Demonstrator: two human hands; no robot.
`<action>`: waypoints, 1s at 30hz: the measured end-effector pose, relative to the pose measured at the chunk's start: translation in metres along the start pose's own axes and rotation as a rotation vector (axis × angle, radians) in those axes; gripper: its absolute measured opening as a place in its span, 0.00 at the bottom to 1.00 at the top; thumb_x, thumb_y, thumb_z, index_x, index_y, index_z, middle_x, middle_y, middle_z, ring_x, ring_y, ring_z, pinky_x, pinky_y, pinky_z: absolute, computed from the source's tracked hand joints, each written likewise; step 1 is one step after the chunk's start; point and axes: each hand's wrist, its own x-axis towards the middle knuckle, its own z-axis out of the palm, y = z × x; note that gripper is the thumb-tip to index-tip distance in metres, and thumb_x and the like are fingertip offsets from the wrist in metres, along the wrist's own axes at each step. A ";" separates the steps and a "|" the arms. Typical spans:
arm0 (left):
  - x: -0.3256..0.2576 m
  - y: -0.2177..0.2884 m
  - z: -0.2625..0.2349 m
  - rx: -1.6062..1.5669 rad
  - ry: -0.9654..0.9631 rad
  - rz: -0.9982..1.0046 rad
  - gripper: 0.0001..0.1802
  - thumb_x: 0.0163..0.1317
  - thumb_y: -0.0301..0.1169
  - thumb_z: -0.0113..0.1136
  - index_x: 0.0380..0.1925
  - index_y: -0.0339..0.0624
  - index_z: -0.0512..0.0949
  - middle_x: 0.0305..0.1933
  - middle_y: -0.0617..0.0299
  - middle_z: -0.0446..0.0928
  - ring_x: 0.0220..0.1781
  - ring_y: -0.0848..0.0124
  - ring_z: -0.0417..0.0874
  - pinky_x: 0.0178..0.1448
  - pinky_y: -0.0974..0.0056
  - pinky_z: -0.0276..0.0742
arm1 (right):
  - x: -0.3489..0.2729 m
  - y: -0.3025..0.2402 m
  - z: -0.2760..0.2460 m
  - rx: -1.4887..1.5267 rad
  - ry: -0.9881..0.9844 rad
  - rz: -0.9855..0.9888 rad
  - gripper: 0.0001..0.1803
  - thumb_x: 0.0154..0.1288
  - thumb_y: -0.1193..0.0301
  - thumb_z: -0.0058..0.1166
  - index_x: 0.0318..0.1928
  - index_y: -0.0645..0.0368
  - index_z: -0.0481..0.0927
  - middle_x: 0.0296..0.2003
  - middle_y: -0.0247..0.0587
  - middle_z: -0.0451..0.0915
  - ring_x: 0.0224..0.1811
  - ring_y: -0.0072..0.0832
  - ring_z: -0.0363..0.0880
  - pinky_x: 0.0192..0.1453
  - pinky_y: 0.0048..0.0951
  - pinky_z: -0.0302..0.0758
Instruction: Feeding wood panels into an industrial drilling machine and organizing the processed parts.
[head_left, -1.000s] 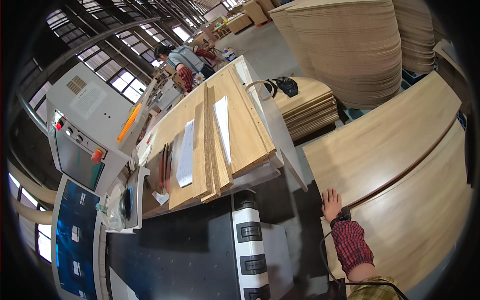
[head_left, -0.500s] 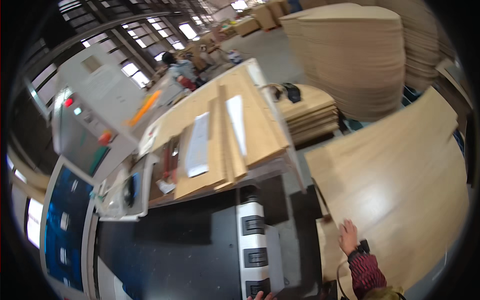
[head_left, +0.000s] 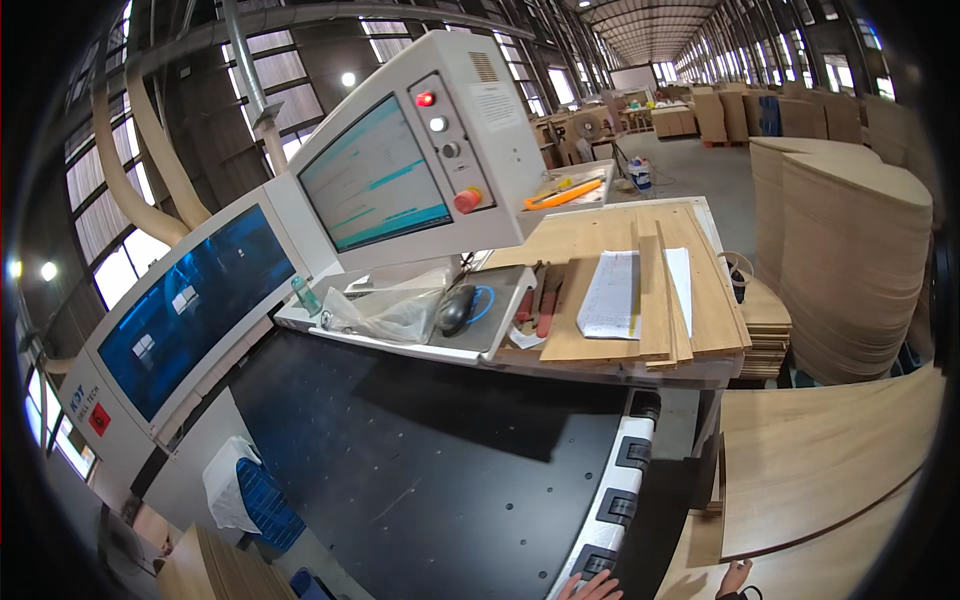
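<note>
At the lower edge, my left hand [head_left: 592, 587] shows only its fingers, apart, by the near end of the white rail [head_left: 628, 465] with black rollers. That rail borders a black machine bed [head_left: 430, 450]. My right hand [head_left: 734, 578] is curled closed at the near left corner of a light wooden panel [head_left: 810, 460], gripping its edge. The panel lies over another light wooden board [head_left: 800, 570], whose near part shows below it. My palms and most of both forearms are out of view.
A control console [head_left: 385, 170] with a screen stands beyond the bed. Below it, a tray [head_left: 500, 320] holds a mouse [head_left: 458, 308] and a plastic bag [head_left: 390, 305]. Papers [head_left: 610, 295] and wooden strips [head_left: 655, 300] lie on a board-topped table. Tall panel stacks [head_left: 850, 260] stand right.
The view has swung left, bringing the console and screen into full sight. My right hand, earlier lying on the panel's surface with fingers extended, is now curled at its near corner.
</note>
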 end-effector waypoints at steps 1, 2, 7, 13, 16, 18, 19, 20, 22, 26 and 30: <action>-0.001 -0.006 0.001 -0.084 0.005 0.015 0.27 0.58 0.38 0.54 0.57 0.39 0.68 0.65 0.48 0.62 0.72 0.52 0.53 0.69 0.42 0.49 | -0.002 0.006 0.001 0.009 -0.040 -0.003 0.19 0.64 0.65 0.46 0.52 0.63 0.71 0.39 0.46 0.75 0.39 0.36 0.73 0.43 0.32 0.70; -0.001 -0.006 -0.005 -0.116 0.037 0.045 0.28 0.58 0.37 0.54 0.58 0.38 0.67 0.65 0.47 0.62 0.72 0.51 0.53 0.70 0.44 0.49 | -0.002 0.012 0.003 0.021 -0.081 -0.011 0.19 0.64 0.64 0.46 0.51 0.62 0.72 0.37 0.45 0.76 0.37 0.35 0.74 0.40 0.31 0.71; -0.051 -0.017 -0.043 -0.280 0.072 0.024 0.28 0.59 0.34 0.54 0.59 0.35 0.64 0.64 0.43 0.62 0.69 0.46 0.57 0.70 0.51 0.55 | -0.054 -0.024 -0.033 0.357 -0.436 0.185 0.21 0.65 0.62 0.46 0.55 0.60 0.69 0.38 0.39 0.75 0.35 0.28 0.73 0.34 0.29 0.73; -0.159 -0.082 -0.086 -0.223 0.331 -0.175 0.25 0.60 0.34 0.54 0.56 0.35 0.68 0.61 0.44 0.66 0.66 0.46 0.62 0.68 0.49 0.56 | -0.216 -0.224 -0.137 0.524 -0.561 0.192 0.21 0.70 0.58 0.41 0.54 0.61 0.69 0.43 0.43 0.75 0.41 0.31 0.76 0.40 0.32 0.75; -0.199 -0.113 -0.094 -0.092 0.459 -0.296 0.24 0.60 0.33 0.53 0.55 0.34 0.69 0.60 0.44 0.67 0.65 0.46 0.62 0.69 0.48 0.55 | -0.265 -0.291 -0.150 0.593 -0.552 0.128 0.22 0.71 0.57 0.40 0.53 0.61 0.70 0.42 0.44 0.76 0.41 0.31 0.76 0.41 0.31 0.75; -0.216 -0.134 -0.097 0.073 0.511 -0.328 0.25 0.59 0.33 0.52 0.56 0.33 0.68 0.60 0.45 0.67 0.66 0.47 0.62 0.69 0.47 0.53 | -0.284 -0.323 -0.146 0.639 -0.608 0.103 0.22 0.72 0.60 0.39 0.57 0.63 0.65 0.46 0.45 0.73 0.47 0.35 0.73 0.51 0.31 0.71; -0.224 -0.141 -0.096 0.064 0.515 -0.336 0.25 0.59 0.33 0.52 0.56 0.33 0.68 0.60 0.45 0.67 0.66 0.47 0.62 0.69 0.47 0.53 | -0.292 -0.337 -0.139 0.648 -0.690 0.117 0.24 0.72 0.64 0.39 0.61 0.66 0.60 0.49 0.47 0.70 0.54 0.39 0.69 0.61 0.32 0.66; -0.227 -0.147 -0.096 0.100 0.531 -0.333 0.26 0.59 0.33 0.53 0.56 0.33 0.68 0.61 0.45 0.67 0.66 0.47 0.61 0.69 0.45 0.52 | -0.299 -0.340 -0.131 0.520 -0.692 0.010 0.26 0.75 0.58 0.31 0.62 0.66 0.59 0.50 0.42 0.71 0.53 0.31 0.70 0.58 0.28 0.68; -0.231 -0.156 -0.095 0.137 0.548 -0.323 0.26 0.58 0.34 0.53 0.56 0.32 0.67 0.62 0.46 0.66 0.67 0.47 0.60 0.69 0.43 0.51 | -0.309 -0.340 -0.118 0.541 -0.683 -0.204 0.26 0.75 0.57 0.30 0.62 0.65 0.61 0.52 0.43 0.72 0.54 0.27 0.70 0.59 0.29 0.67; -0.230 -0.160 -0.082 0.207 0.631 -0.276 0.29 0.57 0.36 0.54 0.57 0.32 0.66 0.64 0.46 0.65 0.68 0.46 0.59 0.69 0.40 0.48 | -0.323 -0.349 -0.116 0.533 -0.599 -0.241 0.26 0.75 0.58 0.30 0.59 0.66 0.65 0.50 0.43 0.74 0.52 0.28 0.71 0.59 0.30 0.66; -0.229 -0.161 -0.082 0.210 0.630 -0.275 0.30 0.57 0.37 0.55 0.58 0.32 0.65 0.64 0.46 0.64 0.68 0.45 0.58 0.69 0.40 0.48 | -0.326 -0.367 -0.124 0.410 -0.525 -0.342 0.24 0.74 0.60 0.32 0.56 0.67 0.69 0.46 0.41 0.76 0.48 0.25 0.72 0.56 0.28 0.67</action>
